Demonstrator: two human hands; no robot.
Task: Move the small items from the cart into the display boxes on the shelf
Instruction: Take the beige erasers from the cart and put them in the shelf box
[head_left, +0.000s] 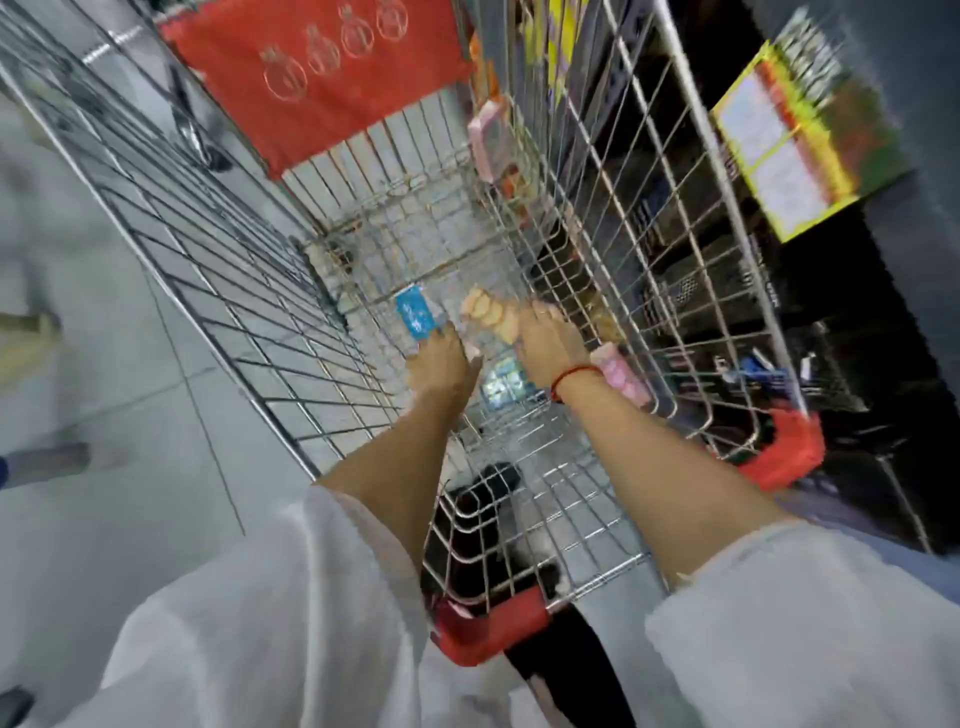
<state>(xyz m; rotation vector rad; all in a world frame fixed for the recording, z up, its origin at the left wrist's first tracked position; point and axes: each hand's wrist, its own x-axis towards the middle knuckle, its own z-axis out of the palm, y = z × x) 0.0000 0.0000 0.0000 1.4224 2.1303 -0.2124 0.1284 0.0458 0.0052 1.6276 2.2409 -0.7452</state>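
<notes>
Both my hands reach down into a wire shopping cart (613, 218). My left hand (441, 358) touches a small blue packet (415, 314) on the cart floor; the grip is blurred. My right hand (548, 343) lies on a peach-coloured packet (491, 314). A blue-green packet (503, 382) lies between my wrists. A pink packet (621, 379) rests by the right cart wall beside my right wrist, and another pink packet (489, 140) leans on that wall farther off. A yellow display box (800, 150) sits on the dark shelf to the right.
A red cloth (322, 73) hangs over the far end of the cart. Red plastic handle corners (493, 629) are near my body. The dark shelving (831, 338) with more goods runs along the right. Grey tiled floor (130, 389) lies to the left.
</notes>
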